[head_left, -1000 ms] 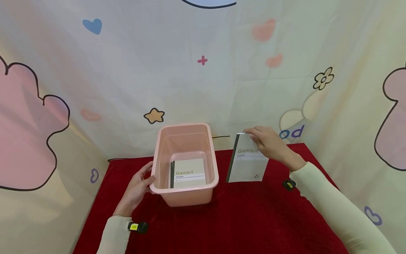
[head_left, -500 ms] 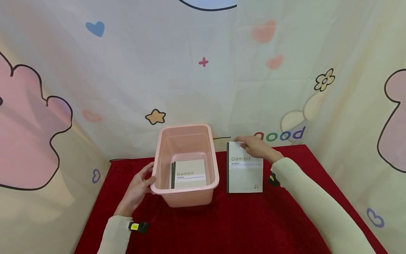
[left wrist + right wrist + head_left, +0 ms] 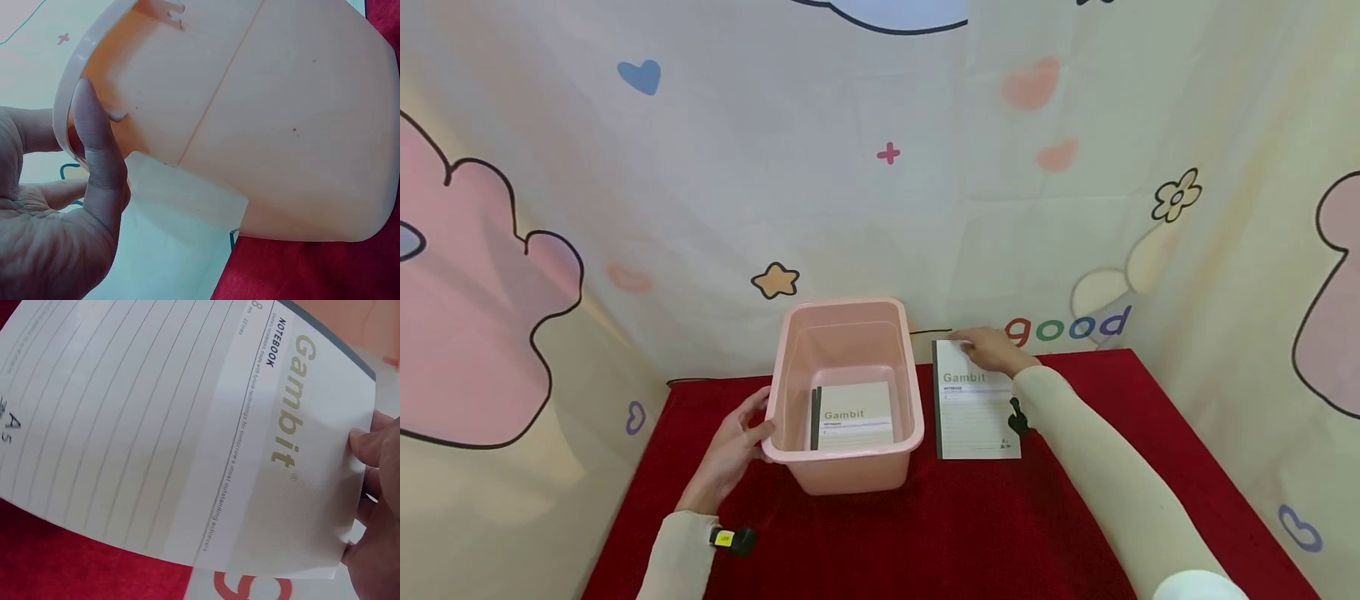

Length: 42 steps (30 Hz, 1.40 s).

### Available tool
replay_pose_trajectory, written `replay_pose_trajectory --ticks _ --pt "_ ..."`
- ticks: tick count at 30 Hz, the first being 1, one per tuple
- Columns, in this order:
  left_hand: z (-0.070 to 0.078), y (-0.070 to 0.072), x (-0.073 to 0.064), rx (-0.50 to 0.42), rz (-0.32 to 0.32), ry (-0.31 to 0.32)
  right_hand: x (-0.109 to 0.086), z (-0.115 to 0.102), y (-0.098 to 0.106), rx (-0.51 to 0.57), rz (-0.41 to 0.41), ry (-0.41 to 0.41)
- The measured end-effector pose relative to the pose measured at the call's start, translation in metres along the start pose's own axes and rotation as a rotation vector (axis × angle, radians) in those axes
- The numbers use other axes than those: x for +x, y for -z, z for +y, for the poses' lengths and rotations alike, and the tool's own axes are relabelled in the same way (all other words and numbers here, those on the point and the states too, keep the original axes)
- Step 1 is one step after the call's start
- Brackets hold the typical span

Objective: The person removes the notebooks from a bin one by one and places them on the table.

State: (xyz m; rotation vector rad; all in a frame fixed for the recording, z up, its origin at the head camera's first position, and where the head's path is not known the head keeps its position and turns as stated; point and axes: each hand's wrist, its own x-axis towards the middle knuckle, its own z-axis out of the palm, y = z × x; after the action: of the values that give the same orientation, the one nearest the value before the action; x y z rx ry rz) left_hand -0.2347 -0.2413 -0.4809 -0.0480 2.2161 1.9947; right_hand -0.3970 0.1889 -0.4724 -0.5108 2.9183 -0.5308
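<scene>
A pink plastic basin (image 3: 850,455) stands on the red cloth, and my left hand (image 3: 724,462) grips its left rim. In the left wrist view the thumb and fingers close round the edge of the basin (image 3: 294,94). Inside it lie notebooks (image 3: 854,421) marked "Gambit"; two dark spines show at their left. To the basin's right, my right hand (image 3: 988,350) pinches the top edge of another white Gambit notebook (image 3: 973,421), cover facing me. The right wrist view shows the thumb on the cover of that notebook (image 3: 162,419), with the other fingers partly hidden behind it.
A red cloth (image 3: 850,550) covers the table. Behind it hangs a pale curtain (image 3: 887,233) printed with hearts, a star and the word "good". Dark wrist devices sit on both sleeves.
My right hand has brought the notebook leftward and lower, toward the basin, and turned its cover straighter to me. My left hand keeps its hold on the rim; the head view has shifted slightly.
</scene>
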Motion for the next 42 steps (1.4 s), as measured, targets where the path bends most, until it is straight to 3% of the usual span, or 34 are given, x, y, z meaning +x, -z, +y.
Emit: replay_pose_trajectory --ticks 3,9,15,21,29,36,42 --pt "-0.001 0.000 -0.001 0.000 0.000 0.004 0.006 0.001 -0.001 -0.008 -0.007 0.000" --pt "0.001 0.000 0.000 -0.005 0.000 0.001 0.013 0.003 0.004 -0.081 0.054 -0.001" --pt "0.003 0.002 0.000 -0.006 0.018 0.009 0.010 0.001 0.008 -0.096 0.042 0.006" --pt "0.002 0.002 0.001 -0.005 0.004 0.004 -0.005 -0.003 0.012 -0.140 0.094 0.061" --pt "0.001 0.001 0.000 0.007 0.017 0.007 -0.029 -0.017 0.023 -0.110 0.195 0.127" --pt "0.001 0.003 0.000 0.002 0.014 -0.001 -0.051 -0.039 0.035 -0.092 0.293 0.198" --pt "0.000 0.001 0.000 -0.008 0.012 0.003 -0.070 -0.062 0.047 -0.134 0.306 0.225"
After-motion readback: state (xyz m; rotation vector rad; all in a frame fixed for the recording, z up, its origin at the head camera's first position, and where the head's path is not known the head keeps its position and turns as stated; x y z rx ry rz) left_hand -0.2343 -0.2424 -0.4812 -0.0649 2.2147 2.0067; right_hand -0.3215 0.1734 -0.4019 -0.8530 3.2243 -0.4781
